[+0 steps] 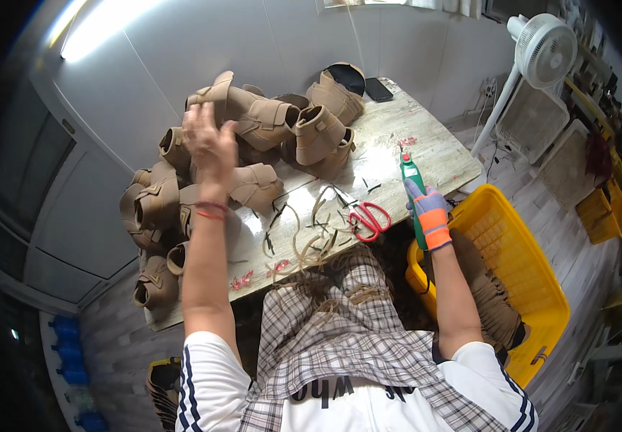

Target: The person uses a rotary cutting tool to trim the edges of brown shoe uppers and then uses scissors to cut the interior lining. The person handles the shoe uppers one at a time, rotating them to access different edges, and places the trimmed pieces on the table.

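A pile of tan shoe uppers (264, 122) with straps and dark linings covers the far left of the table. My bare left hand (211, 144) reaches over it, fingers stretched out and thumb apart, against an upper (214, 93) at the top; whether it presses on that upper is hard to tell. My right hand (427, 216), in a grey and orange glove, is wrapped round a slim green handheld tool (413, 173) with a red tip pointing away from me. Red-handled scissors (370, 220) lie between my hands, beside tan strips and short dark scraps (318, 223).
The pale table (426, 133) has a dark phone (378, 89) at its far edge. At my right stands a yellow basket (519, 266) holding stacked tan pieces (480, 288). Beyond are a white fan (545, 50) and another yellow bin (602, 212). Blue bottles (70, 353) stand at lower left.
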The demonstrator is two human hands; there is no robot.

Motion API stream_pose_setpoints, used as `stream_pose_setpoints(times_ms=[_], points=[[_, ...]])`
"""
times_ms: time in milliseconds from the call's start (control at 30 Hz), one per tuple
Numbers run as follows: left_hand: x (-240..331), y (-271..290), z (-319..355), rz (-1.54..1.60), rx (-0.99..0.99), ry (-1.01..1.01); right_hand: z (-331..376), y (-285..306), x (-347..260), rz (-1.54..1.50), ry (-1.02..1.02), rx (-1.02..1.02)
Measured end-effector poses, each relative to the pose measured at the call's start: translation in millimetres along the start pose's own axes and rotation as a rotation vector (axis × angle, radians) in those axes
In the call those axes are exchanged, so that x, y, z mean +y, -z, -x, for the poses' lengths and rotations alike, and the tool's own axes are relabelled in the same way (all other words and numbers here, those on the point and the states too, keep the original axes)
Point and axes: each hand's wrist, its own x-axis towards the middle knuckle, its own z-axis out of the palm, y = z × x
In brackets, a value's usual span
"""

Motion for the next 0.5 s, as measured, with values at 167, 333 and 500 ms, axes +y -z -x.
stream_pose_setpoints(times_ms=[167,333,500], points=[[114,-24,54,0.274,-0.29,-0.27,-59,-23,24,0.796,0.171,0.177],[120,-72,73,0.225,-0.437,-0.262,-86,-51,24,1.077,0.196,0.107],[106,-82,86,0.275,-0.33,-0.139,-133,-75,-32,1.16,0.57,0.125]])
